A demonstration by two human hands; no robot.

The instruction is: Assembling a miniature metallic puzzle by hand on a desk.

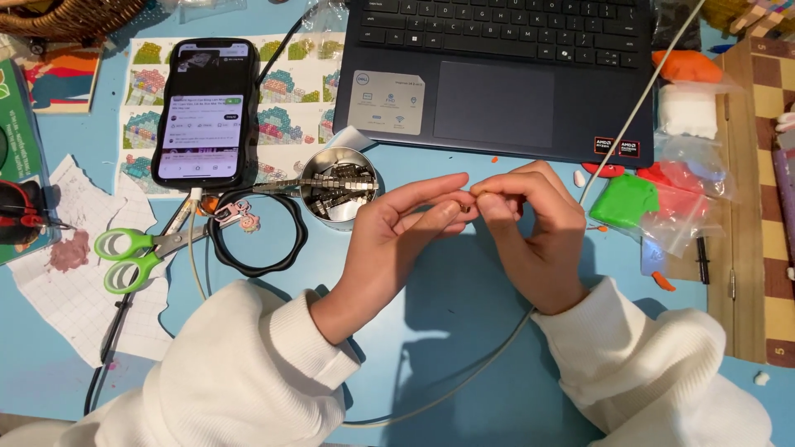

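Head view looks down on a light blue worktop (464, 331) that carries everything else. At its far edge sits a dark laptop (497, 74), lid open, keyboard and touchpad facing the person. Left of it lies a sheet of coloured block-pattern pictures (290, 91), and on that sheet rests a phone (204, 112) in a black wavy case, screen lit. A torn piece of squared paper (66, 281) lies at the left, partly under green-handled scissors (137, 252). Beside the scissors is a black wavy ring (257, 236), and just beyond it a small round metal tin (338, 186) full of small metal pieces. A grey cable (489, 356) curves across the worktop beneath the arms and runs up to the right. Clear bags with green, red, white and orange lumps (662, 199) lie at the right, next to a wooden checkered board (766, 165). Both arms wear white sleeves. The left hand (397, 240) and right hand (534, 232) meet above the worktop, just in front of the laptop and right of the tin. Fingers of both hands are pinched together on one tiny object (465, 208), held between the fingertips where the hands touch; it is too small to tell what it is.
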